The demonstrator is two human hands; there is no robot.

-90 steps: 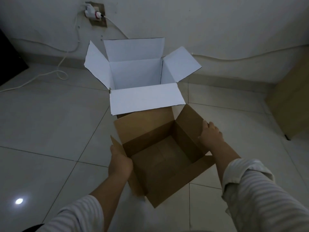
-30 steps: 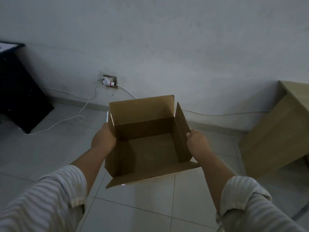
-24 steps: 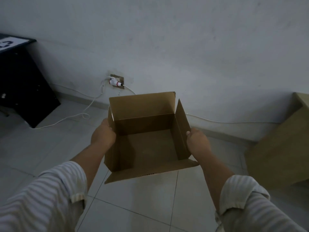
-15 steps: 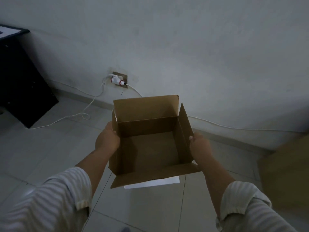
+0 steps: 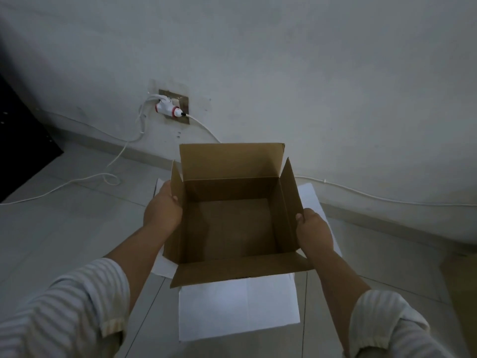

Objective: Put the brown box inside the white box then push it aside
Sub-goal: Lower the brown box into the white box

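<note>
Holding the brown box (image 5: pixel 232 223) from both sides, I have my left hand (image 5: pixel 161 209) clamped on its left wall, thumb hooked over the edge, and my right hand (image 5: pixel 313 232) gripping the right wall and flap the same way. The box sits in the middle of the frame, open top towards me, its four flaps standing or folded out and its inside empty. I can read no print, brand or label on the cardboard from this angle.

Directly beneath and behind it lies the white box (image 5: pixel 238 308); only its flaps show, one spread out at the lower centre and others peeking out at the left and right of the brown box. Whether the brown box is touching it or is above it I cannot tell.

Both my forearms come in from the bottom corners in striped sleeves (image 5: pixel 64 313) pushed up the arm. On the wall in the upper left centre a socket plate (image 5: pixel 174 105) carries a white plug with a red ring, and white cables (image 5: pixel 118 153) trail down to the tiled floor (image 5: pixel 64 228). A dark cabinet (image 5: pixel 20 140) fills the left edge.
</note>
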